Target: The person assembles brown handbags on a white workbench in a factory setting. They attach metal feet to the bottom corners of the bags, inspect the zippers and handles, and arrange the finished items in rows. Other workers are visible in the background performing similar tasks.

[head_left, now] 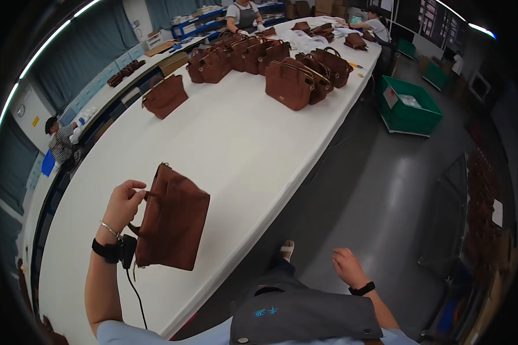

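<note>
The left hand (122, 202) has its fingers clenched on the strap of a brown bag (172, 225) lying near on the white table (242, 149); it seems mid-pickup. The right hand (347, 265) hangs released, off the table.

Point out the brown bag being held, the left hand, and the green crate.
brown bag (175, 230): head view, middle of its front panel.
left hand (122, 202): head view, back of the hand, gripping the bag's handle.
green crate (410, 119): head view, its near side wall.

The person is wearing a grey apron (305, 316) over pale blue sleeves, black wristbands, and seemingly a thin bracelet (109, 229) above the left band.
</note>
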A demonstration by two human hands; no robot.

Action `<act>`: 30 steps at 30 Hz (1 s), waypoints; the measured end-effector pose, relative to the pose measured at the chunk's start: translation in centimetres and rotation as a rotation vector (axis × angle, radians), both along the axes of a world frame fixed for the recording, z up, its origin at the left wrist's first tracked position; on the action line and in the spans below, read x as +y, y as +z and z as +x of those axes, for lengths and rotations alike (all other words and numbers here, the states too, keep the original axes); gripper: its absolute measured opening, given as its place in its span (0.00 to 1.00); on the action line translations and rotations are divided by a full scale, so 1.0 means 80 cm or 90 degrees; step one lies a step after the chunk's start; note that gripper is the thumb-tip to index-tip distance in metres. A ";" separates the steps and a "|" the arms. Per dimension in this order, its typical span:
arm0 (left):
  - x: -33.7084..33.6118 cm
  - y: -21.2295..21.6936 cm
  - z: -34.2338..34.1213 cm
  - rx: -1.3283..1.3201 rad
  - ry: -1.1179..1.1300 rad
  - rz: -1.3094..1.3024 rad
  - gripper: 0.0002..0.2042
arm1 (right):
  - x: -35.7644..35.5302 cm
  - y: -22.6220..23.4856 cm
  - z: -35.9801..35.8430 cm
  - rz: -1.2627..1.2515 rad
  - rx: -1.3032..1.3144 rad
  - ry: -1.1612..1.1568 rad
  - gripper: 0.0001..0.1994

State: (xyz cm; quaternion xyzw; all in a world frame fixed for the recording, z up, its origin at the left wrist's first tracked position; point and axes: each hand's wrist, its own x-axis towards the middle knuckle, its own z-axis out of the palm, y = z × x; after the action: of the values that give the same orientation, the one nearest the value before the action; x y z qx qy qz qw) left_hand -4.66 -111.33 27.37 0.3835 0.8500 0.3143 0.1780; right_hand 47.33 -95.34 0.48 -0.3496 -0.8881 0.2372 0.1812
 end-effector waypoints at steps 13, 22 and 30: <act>0.533 -0.042 -0.002 0.489 -0.595 0.276 0.12 | 0.291 0.046 0.009 0.005 -0.052 -0.190 0.04; 0.653 -0.158 -0.018 0.569 -0.648 0.206 0.07 | 0.420 -0.009 0.035 -0.095 -0.059 -0.217 0.05; 0.690 -0.177 0.054 0.541 -0.232 0.172 0.12 | 0.647 -0.044 0.109 -0.135 -0.060 -0.158 0.05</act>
State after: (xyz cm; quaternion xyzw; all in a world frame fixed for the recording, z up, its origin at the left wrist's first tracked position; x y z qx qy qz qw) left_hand -0.33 -56.14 13.23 0.6404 0.7179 0.2014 -0.1841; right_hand 56.02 -43.54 -3.02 -0.4846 -0.8155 0.2889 0.1290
